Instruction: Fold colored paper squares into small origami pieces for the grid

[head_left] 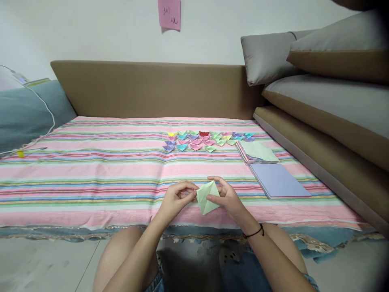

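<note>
A pale green folded paper (207,198), roughly diamond-shaped with creases, is held up between my hands above the striped cloth. My right hand (226,196) grips its right side, thumb across the front and fingers behind. At the left corner, the thumb and fingers of my left hand (180,196) pinch the paper's edge. Beyond my hands stand several small folded paper boats (196,144) in rows, in yellow, green, blue, pink, purple and red. The undersides of my fingers behind the paper are hidden.
On the right lie a stack of lavender paper (278,180) and a fanned stack with a pale green top sheet (259,151). Large cushions (328,93) pile up along the right. A white cable (45,103) and a yellow-tagged item (20,153) are at far left.
</note>
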Demonstrator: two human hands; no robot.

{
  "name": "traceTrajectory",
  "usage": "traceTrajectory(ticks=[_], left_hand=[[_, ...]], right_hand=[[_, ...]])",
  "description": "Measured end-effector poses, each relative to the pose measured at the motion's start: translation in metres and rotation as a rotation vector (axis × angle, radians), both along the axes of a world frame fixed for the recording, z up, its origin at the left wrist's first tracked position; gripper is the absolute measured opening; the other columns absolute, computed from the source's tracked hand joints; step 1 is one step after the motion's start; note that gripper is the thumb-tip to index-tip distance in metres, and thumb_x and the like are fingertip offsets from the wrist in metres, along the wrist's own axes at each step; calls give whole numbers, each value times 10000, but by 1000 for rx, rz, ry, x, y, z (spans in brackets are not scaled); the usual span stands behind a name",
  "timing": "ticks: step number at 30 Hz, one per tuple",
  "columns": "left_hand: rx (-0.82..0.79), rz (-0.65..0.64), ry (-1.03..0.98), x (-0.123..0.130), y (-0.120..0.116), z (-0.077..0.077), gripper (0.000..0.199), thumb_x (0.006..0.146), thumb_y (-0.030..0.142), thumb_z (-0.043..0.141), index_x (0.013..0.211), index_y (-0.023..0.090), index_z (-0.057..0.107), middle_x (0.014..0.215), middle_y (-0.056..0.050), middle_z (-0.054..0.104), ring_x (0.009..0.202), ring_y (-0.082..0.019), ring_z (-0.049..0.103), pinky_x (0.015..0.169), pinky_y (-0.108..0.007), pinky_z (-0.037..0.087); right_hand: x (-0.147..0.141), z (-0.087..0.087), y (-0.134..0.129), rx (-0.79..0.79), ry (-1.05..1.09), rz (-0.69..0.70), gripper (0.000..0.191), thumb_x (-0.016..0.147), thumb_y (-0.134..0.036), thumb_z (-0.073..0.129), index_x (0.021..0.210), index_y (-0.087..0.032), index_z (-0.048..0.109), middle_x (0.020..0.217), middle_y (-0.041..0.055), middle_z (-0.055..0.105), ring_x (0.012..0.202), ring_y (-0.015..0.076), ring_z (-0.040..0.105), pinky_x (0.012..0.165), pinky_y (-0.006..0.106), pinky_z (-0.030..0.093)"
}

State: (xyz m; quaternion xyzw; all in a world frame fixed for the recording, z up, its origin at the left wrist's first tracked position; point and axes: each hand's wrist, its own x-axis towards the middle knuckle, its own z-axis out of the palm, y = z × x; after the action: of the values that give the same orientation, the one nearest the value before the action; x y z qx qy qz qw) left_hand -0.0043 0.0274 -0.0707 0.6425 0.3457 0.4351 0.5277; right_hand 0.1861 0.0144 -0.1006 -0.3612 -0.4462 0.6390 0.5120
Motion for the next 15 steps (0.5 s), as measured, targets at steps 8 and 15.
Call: traceTrajectory(ticks=[8, 15], left_hand=[[35, -1, 26, 1, 0, 0, 111, 774, 241, 624, 767, 133, 650, 807, -53, 609, 666, -142, 606, 613, -249, 518], [120, 14, 98, 2, 1, -7, 75, 775, 205, 612, 777, 142, 652, 821, -52, 619, 716, -146, 602, 644, -240, 495]], right_hand=[[-1, 0, -1, -10, -13, -8, 667, 596, -253, 799, 1151, -202, 432, 746, 16, 710, 627, 163, 655, 597, 268, 511], [0, 2, -1, -14, -63, -22, 657, 569, -260, 807, 1116, -202, 448, 719, -1, 688, 606, 151, 634, 568, 248, 501]])
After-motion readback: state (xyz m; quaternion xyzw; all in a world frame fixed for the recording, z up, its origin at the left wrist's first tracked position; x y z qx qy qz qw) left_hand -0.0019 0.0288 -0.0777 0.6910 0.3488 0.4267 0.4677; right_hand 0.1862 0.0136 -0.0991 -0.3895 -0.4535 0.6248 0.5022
